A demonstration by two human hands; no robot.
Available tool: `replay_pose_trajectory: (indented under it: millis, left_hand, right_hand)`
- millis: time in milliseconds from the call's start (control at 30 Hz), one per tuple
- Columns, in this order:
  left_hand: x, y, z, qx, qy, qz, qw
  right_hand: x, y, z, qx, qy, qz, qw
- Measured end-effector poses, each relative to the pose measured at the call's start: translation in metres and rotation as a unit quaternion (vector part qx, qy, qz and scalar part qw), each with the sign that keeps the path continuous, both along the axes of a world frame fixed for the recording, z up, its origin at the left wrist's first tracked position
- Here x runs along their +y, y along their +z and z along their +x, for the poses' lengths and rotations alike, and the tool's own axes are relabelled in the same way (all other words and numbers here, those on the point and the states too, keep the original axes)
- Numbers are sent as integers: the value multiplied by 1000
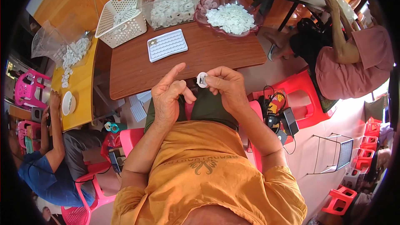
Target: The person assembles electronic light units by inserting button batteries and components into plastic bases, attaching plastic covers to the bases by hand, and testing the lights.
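Between the thumb and fingers of my right hand [230, 88] is a small round white plastic part [201, 80] with a dark and metallic middle. My left hand [167, 98] is raised beside it, apart from the part, its index finger stretched out and the others loosely bent; I see nothing in it. Both hands are above my lap at the near edge of the brown table [133, 68]. Farther back on the table lies a white tray [174, 46] with rows of round pockets, and a small piece [153, 41] sits in its far left corner.
Along the table's back stand a white perforated basket [121, 37], a clear bin [156, 25] of white ring-shaped parts and a pink scalloped bowl [204, 20] of small white pieces. Co-workers sit left, by a yellow table [85, 108], and right. A red stool [306, 118] holds cables.
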State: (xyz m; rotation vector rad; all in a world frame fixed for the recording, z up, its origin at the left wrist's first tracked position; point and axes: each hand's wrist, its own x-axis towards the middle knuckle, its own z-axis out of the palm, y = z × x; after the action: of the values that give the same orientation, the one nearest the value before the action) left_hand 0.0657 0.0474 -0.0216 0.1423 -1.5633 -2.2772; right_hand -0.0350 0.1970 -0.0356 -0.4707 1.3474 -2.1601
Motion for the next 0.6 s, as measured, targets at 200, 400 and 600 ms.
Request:
replay_pose_trajectory:
  millis: [200,400,600]
  left_hand:
    - [-4,-7,7,-17,74,-34,997]
    - [-5,-11,24,-66,36,-42,996]
    - [-5,-16,29,-75,-12,-26,997]
  right_hand:
    - [-12,-4,9,2,14,11,1000]
    - [-22,-9,21,58,-4,29,998]
    - [-25,-1,31,75,24,7,997]
